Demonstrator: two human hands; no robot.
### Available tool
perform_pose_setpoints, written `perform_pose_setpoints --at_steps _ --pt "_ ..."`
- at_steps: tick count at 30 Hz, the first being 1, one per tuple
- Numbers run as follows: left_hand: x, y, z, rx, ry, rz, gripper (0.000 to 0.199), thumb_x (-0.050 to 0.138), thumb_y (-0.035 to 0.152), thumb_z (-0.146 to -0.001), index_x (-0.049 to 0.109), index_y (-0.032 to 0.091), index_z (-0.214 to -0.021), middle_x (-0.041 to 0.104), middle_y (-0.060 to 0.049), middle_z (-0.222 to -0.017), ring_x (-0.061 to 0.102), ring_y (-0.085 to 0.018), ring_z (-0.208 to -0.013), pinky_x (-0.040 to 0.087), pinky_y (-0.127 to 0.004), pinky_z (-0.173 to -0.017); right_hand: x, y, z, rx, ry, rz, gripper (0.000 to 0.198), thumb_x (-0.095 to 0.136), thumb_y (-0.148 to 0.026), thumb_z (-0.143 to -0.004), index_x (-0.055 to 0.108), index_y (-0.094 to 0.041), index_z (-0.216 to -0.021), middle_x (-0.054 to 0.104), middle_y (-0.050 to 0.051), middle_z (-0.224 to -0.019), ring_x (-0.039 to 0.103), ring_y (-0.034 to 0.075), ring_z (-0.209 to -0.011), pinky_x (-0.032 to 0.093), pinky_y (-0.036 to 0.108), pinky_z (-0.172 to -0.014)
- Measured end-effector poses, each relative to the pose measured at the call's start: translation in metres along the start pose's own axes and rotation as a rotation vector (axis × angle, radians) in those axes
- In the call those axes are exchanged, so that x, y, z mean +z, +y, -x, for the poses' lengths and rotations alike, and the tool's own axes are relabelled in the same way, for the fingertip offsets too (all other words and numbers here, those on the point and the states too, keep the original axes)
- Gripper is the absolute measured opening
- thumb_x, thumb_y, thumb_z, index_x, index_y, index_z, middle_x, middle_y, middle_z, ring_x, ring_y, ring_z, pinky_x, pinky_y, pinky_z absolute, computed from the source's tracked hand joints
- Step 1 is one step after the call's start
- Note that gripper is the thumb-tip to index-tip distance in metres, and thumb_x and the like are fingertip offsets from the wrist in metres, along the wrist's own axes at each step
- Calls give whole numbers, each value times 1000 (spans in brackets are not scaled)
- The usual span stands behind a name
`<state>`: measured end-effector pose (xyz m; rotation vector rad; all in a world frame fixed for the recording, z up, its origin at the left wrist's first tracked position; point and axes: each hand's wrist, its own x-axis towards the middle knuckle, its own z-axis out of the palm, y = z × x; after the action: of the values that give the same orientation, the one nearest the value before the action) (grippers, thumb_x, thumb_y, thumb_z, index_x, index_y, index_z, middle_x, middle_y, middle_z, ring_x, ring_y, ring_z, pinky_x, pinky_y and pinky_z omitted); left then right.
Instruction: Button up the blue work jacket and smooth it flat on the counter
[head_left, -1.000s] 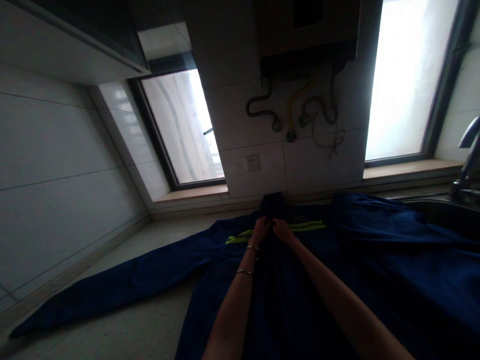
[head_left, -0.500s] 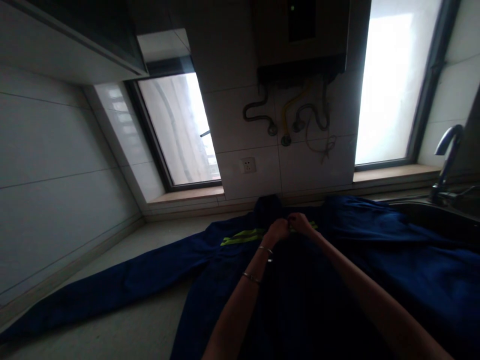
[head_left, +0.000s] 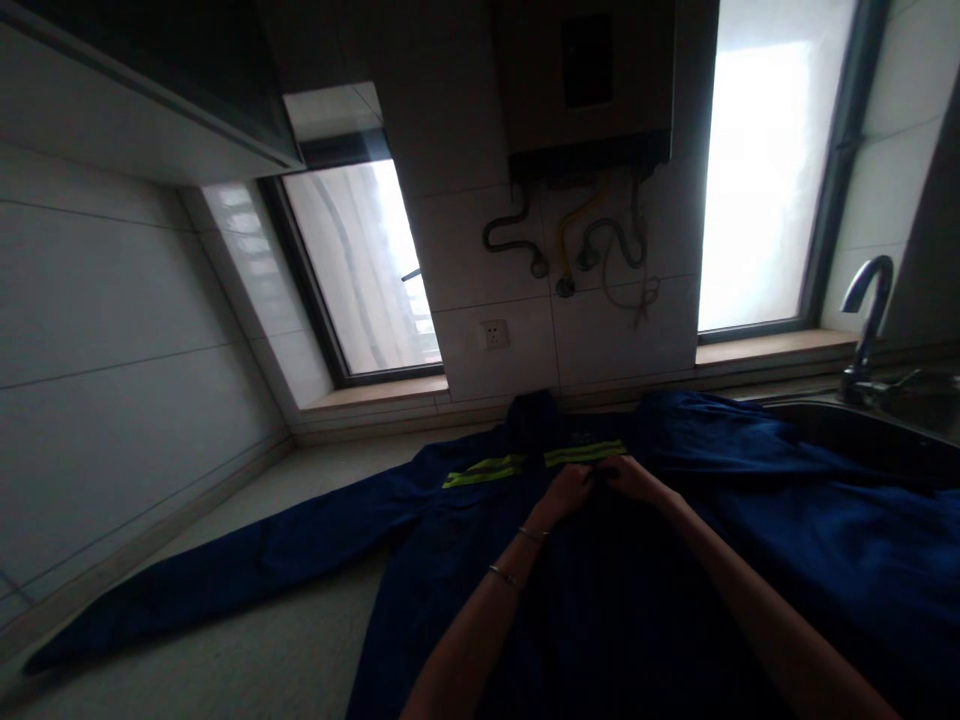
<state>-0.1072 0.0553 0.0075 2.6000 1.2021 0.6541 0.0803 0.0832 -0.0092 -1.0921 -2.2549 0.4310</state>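
Observation:
A dark blue jacket (head_left: 442, 560) with yellow-green stripes lies spread over the counter, one sleeve (head_left: 225, 570) stretched out to the left. Just under the chest stripe (head_left: 585, 453), my left hand (head_left: 568, 490) is closed in a pinch on the jacket's cloth. Two bracelets circle that forearm. Right beside it, my right hand (head_left: 631, 476) also pinches the jacket, the fingertips of both hands almost meeting. Dim light hides exactly what detail sits between the fingers.
To the right, a sink (head_left: 810, 420) with a chrome faucet (head_left: 868, 320) borders the jacket. A water heater (head_left: 585, 90) with hoses hangs on the tiled wall, above a socket (head_left: 493, 334). Two windows flank it. A cabinet (head_left: 187, 90) overhangs the upper left.
Both hands have moved down the jacket front, from the chest stripe to just below it, so the right-hand stripe shows more fully. The view has shifted slightly.

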Motion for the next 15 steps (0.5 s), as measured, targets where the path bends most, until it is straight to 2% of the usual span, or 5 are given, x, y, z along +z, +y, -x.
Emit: perform_pose_setpoints --at_steps 4,7,11,15 --pt "11 -5 6 -2 152 -29 23 48 17 -84 67 14 -97 63 -8 -96 56 -18 -91 44 -29 -83 5 5 -2 -30 59 29 29 49 -15 -73 70 -17 -92 68 9 -95 62 21 -89 46 32 -82" --pt "14 -6 8 26 212 -43 23 51 15 -82 67 15 -99 60 -8 -98 54 -17 -93 43 -29 -84 10 10 -6 -38 113 51 24 47 -19 -78 70 -17 -87 68 9 -92 61 21 -88 46 32 -81" --pt "12 -5 8 11 207 -76 25 51 13 -79 67 14 -99 60 -8 -95 53 -17 -91 43 -28 -83 17 18 -9 19 258 45 25 44 -22 -83 68 -16 -85 68 10 -91 61 21 -87 46 32 -80" --pt "13 -4 5 -39 150 -178 24 46 19 -85 68 15 -93 62 -9 -94 54 -18 -92 42 -31 -87 19 26 -14 79 431 39 27 42 -25 -85 67 -17 -90 67 9 -94 61 20 -89 45 33 -84"
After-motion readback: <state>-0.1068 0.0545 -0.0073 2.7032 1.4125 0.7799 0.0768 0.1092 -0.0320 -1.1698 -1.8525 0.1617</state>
